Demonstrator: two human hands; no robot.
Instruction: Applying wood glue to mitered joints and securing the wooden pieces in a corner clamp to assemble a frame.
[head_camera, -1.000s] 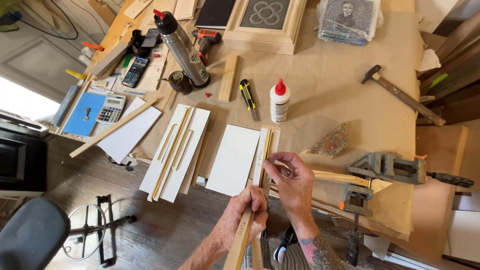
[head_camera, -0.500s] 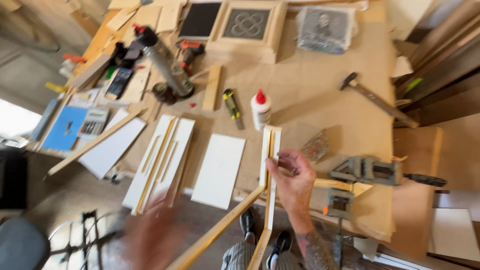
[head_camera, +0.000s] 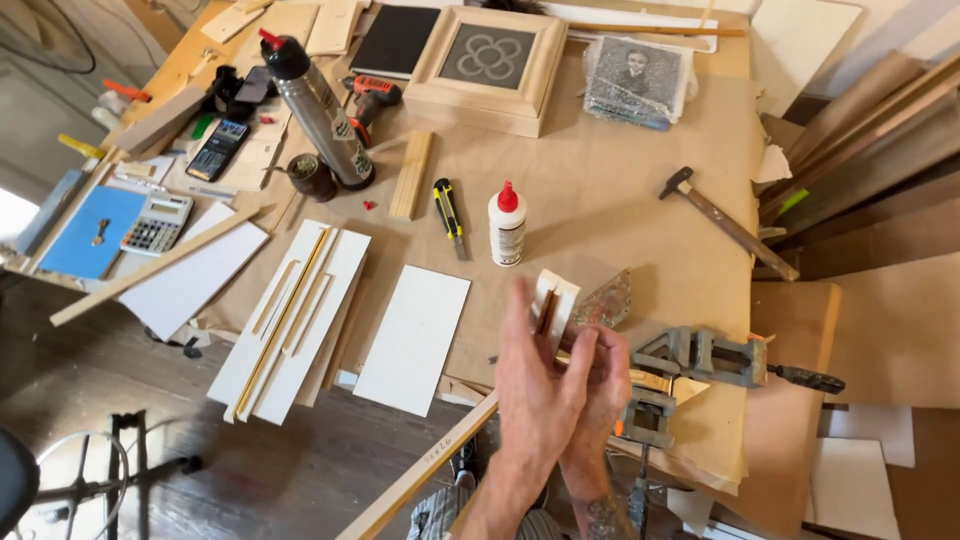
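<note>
- While over bench edge: left hand (head_camera: 537, 385) flat, fingers apart, covering right hand (head_camera: 605, 385); right grip on white moulding strip (head_camera: 553, 305) unclear.
- Glue bottle (head_camera: 507, 225) upright, red cap on, contents hidden.

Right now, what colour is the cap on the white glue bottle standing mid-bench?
Red, on the white plastic glue bottle; clearest in the head view.

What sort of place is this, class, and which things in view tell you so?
Most likely a small woodworking or picture-framing workshop. A paper-covered workbench carries a finished wooden frame, a glue bottle, a hammer and a metal corner clamp, with loose wood strips about.
</note>
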